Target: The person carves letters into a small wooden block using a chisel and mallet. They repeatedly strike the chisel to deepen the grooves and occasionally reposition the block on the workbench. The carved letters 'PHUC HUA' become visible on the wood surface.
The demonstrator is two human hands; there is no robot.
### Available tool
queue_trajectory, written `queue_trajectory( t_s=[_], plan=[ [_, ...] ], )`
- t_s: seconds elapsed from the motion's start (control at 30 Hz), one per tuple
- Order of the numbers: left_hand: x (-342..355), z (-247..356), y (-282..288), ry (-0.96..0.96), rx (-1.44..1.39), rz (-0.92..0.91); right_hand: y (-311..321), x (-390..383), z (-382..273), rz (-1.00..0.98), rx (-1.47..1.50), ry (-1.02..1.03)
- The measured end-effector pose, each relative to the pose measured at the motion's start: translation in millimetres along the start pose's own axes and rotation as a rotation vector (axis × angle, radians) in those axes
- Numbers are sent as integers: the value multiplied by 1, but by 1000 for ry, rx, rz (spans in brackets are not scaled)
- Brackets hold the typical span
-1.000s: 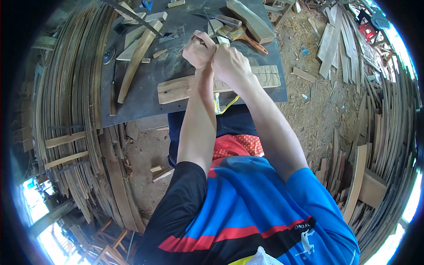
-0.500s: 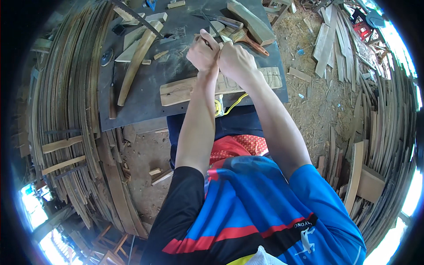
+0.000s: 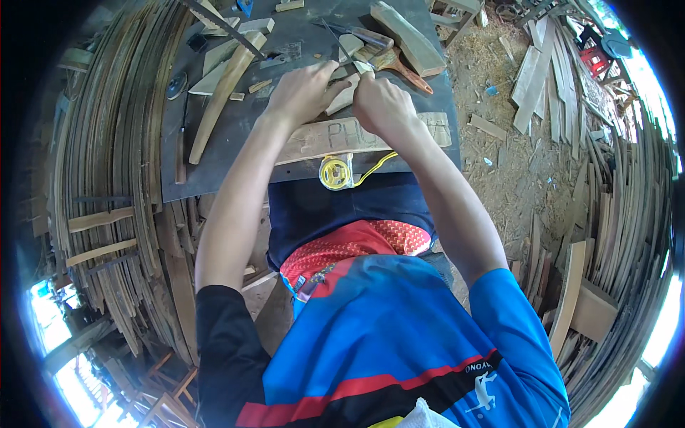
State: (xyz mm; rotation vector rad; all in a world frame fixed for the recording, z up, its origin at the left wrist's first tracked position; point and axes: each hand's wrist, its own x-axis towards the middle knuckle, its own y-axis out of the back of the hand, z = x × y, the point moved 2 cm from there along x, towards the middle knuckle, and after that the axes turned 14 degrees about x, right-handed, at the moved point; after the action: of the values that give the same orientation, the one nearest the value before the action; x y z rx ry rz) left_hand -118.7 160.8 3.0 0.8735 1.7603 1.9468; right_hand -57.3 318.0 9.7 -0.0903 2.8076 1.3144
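Note:
My right hand is closed in a fist above the marked plank, with a pale tip showing at its far side; what it grips is mostly hidden. A thin pointed blade lies just beyond that fist, and I cannot tell whether it is joined to it. My left hand hovers left of the fist, thumb and fingers apart. Between the hands is a small pale wood block. Below them lies a wooden plank with dark drawn outlines. A yellow round reel with a cord sits at the table's near edge.
On the dark table are a wide brush, a thick wood block, a curved wooden piece and a handsaw. Stacked wood strips flank the left; more boards lie at the right.
My left hand has moved left, away from the right fist, and its fingers have opened out. More of the plank's markings and the yellow reel show. My right hand has barely shifted.

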Motion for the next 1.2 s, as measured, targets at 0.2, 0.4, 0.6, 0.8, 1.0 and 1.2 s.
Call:
queue_trajectory(
  t_s=[0.2, 0.4, 0.6, 0.8, 1.0, 1.2],
  plan=[
    [8, 17, -13, 98, 59, -114, -4, -1, 4, 60, 55, 4],
    [11, 28, -10, 150, 122, -169, -5, -10, 7, 87, 71, 30],
    [11, 24, -18, 167, 143, -177, -6, -62, 8, 98, 40, -23],
    [0, 29, -18, 105, 115, -27, -2, -30, 11, 91, 86, 52],
    [7, 40, -10, 174, 96, -258, -9, -31, 17, 132, 51, 42],
    [4, 27, -22, 136, 67, -127, -5, -73, 6, 46, 39, -89]
  ],
)
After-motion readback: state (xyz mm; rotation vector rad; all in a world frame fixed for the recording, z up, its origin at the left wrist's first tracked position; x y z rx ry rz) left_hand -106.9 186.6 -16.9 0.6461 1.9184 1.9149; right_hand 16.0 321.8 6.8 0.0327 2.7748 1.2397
